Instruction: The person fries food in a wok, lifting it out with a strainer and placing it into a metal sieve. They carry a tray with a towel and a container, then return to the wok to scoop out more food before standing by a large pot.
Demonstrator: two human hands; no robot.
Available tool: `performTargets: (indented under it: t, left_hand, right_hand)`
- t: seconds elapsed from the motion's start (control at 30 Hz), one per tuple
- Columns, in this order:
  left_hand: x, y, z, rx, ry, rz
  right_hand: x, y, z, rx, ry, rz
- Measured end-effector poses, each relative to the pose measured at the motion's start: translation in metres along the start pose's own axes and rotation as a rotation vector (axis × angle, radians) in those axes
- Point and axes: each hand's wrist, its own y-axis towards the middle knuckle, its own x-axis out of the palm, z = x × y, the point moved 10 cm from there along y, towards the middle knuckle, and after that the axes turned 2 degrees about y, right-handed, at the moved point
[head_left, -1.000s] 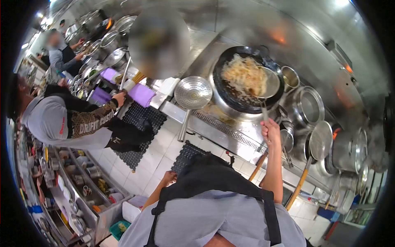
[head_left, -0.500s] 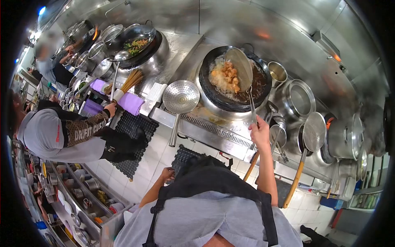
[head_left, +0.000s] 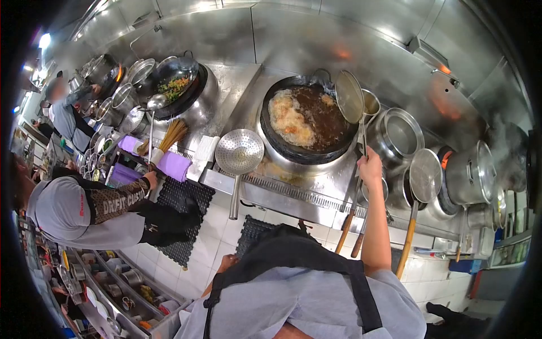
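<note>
My right hand is closed round the handle of a round mesh skimmer. The skimmer is raised over the right rim of a black wok, beside a small metal pot. Dark oil bubbles in the wok. Pale foam surrounds the frying pieces on its left side, and one small piece floats near the back. Low by my apron hangs my left hand, partly hidden, its fingers not clear. In front of the wok's left side lies a perforated metal strainer.
At left, a co-worker holds a ladle near a second wok with chopped greens. A bamboo brush and purple cloths lie between. Stacked metal basins, another mesh skimmer and a large pot stand right.
My right hand has moved the skimmer from over the wok's middle to its right rim. The browned pieces formerly seen at the skimmer now show as foam-covered food at the wok's left.
</note>
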Motion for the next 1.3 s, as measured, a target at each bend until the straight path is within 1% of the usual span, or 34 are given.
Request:
performTargets:
  t: [0.1, 0.13, 0.23, 0.27, 0.3, 0.33, 0.37, 0.43, 0.47, 0.53, 0.6, 0.73, 0.87, 0.93, 1.03, 1.07, 1.17, 1.23, 1.27, 1.3]
  left_hand:
    - [0.031, -0.025, -0.063, -0.634, -0.45, 0.025]
    - [0.033, -0.026, -0.062, -0.63, -0.493, 0.022]
    - [0.028, -0.02, -0.067, -0.699, -0.364, 0.011]
    - [0.029, -0.01, -0.067, -0.673, -0.326, -0.019]
    - [0.024, -0.009, -0.063, -0.689, -0.357, -0.008]
    - [0.007, -0.005, -0.04, -0.704, -0.389, 0.004]
    - [-0.012, 0.001, -0.012, -0.72, -0.42, 0.016]
    - [-0.028, 0.015, 0.018, -0.724, -0.46, 0.006]
    - [-0.032, 0.019, 0.029, -0.726, -0.48, 0.001]
    - [-0.039, 0.029, 0.049, -0.741, -0.518, -0.011]
    - [-0.035, 0.031, 0.044, -0.737, -0.526, -0.033]
    - [-0.022, 0.041, 0.032, -0.722, -0.489, -0.078]
    - [-0.015, 0.044, 0.033, -0.726, -0.519, -0.082]
    - [-0.016, 0.049, 0.037, -0.691, -0.449, -0.088]
    - [-0.016, 0.052, 0.04, -0.677, -0.424, -0.057]
    - [-0.016, 0.049, 0.041, -0.683, -0.428, -0.043]
    - [-0.017, 0.042, 0.04, -0.698, -0.389, -0.042]
    - [-0.017, 0.035, 0.042, -0.711, -0.387, -0.034]
    - [-0.019, 0.029, 0.046, -0.724, -0.392, -0.016]
    - [-0.017, 0.023, 0.039, -0.724, -0.399, 0.011]
  right_hand:
    - [0.045, -0.001, 0.017, 0.353, 0.563, -0.177]
    - [0.06, -0.003, 0.012, 0.35, 0.682, -0.212]
    - [0.097, -0.018, 0.012, 0.396, 0.786, -0.391]
    - [0.102, -0.027, 0.006, 0.425, 0.809, -0.436]
    - [0.102, -0.039, -0.008, 0.457, 0.83, -0.482]
    - [0.105, -0.05, -0.015, 0.49, 0.849, -0.528]
    - [0.11, -0.057, -0.015, 0.501, 0.92, -0.53]
    - [0.121, -0.067, -0.011, 0.521, 1.06, -0.534]
    - [0.119, -0.071, -0.011, 0.524, 1.06, -0.545]
    - [0.109, -0.075, -0.021, 0.512, 1.069, -0.569]
    - [0.102, -0.077, -0.029, 0.465, 1.069, -0.585]
    - [0.075, -0.073, -0.042, 0.347, 0.889, -0.497]
    - [0.061, -0.066, -0.054, 0.303, 0.804, -0.421]
    - [0.063, -0.06, -0.053, 0.288, 0.789, -0.403]
    - [0.065, -0.045, -0.033, 0.087, 0.489, -0.301]
    - [0.06, -0.042, -0.033, 0.096, 0.511, -0.282]
    - [0.058, -0.042, -0.035, 0.229, 0.617, -0.345]
    - [0.059, -0.041, -0.036, 0.329, 0.823, -0.381]
    - [0.065, -0.034, -0.011, 0.322, 0.785, -0.357]
    - [0.056, -0.03, -0.01, 0.321, 0.791, -0.341]
